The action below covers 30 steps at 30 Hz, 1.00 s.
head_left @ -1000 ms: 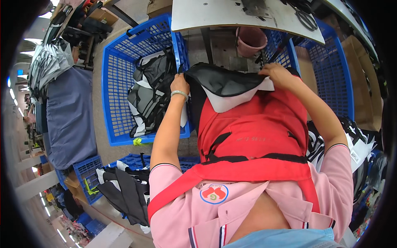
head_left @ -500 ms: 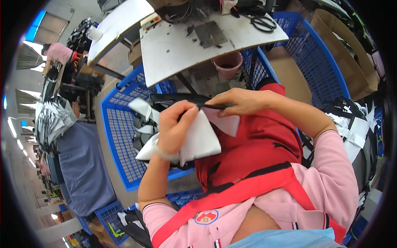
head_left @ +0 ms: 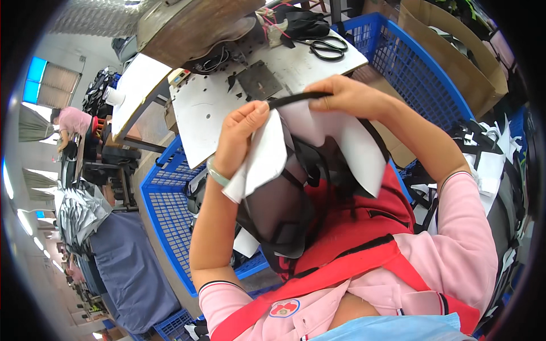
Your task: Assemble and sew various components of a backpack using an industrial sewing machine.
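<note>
Left hand [head_left: 243, 133]: clenched on the white lining panel [head_left: 263, 159] of a black fabric piece [head_left: 278, 210].
Right hand [head_left: 347, 96]: pinching that piece's black bound edge [head_left: 296, 100].
Fabric piece: held up between both hands, above the red apron [head_left: 364, 227], in front of the desk [head_left: 227, 108].
Left crate [head_left: 165, 210]: blue plastic, dark and white cut pieces inside.
Right crate [head_left: 398, 51]: blue plastic, contents cannot be told.
Crates counted: two close by, one more at the lower edge.
Scissors [head_left: 325, 48]: one pair, on the desk.
</note>
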Available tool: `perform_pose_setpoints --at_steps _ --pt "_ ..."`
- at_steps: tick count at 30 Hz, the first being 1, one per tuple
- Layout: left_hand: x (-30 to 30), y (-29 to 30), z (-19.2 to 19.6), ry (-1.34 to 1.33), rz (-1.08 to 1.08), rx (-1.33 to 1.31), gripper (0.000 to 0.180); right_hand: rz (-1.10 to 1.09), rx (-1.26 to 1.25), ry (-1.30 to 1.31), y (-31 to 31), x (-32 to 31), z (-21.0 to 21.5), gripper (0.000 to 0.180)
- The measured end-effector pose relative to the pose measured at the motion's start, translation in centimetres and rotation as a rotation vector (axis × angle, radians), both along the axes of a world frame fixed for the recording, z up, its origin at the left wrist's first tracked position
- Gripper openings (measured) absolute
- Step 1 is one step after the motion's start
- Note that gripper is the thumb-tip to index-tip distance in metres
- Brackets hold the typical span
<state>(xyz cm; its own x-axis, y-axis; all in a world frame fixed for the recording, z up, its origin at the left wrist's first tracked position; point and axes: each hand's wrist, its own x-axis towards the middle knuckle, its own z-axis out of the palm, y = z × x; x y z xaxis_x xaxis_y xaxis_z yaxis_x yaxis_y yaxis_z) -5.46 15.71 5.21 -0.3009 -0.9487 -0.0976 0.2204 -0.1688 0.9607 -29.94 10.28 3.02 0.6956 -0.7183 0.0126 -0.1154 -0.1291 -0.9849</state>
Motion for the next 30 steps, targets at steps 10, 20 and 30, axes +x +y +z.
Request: perform_pose_setpoints --at_steps 10,20,30 --pt "2.9 -6.0 -1.3 -0.354 0.048 -0.040 0.024 0.003 -0.009 -0.001 -7.6 1.0 -2.2 0.033" --pt "3.7 -10.9 -4.0 -0.384 0.148 -0.003 0.023 -0.068 -0.062 0.115 -11.7 2.5 -3.5 0.033" --pt "4.2 -12.9 -4.7 -0.340 0.176 0.037 0.027 -0.127 -0.117 0.211 -12.8 3.1 -2.6 0.032"
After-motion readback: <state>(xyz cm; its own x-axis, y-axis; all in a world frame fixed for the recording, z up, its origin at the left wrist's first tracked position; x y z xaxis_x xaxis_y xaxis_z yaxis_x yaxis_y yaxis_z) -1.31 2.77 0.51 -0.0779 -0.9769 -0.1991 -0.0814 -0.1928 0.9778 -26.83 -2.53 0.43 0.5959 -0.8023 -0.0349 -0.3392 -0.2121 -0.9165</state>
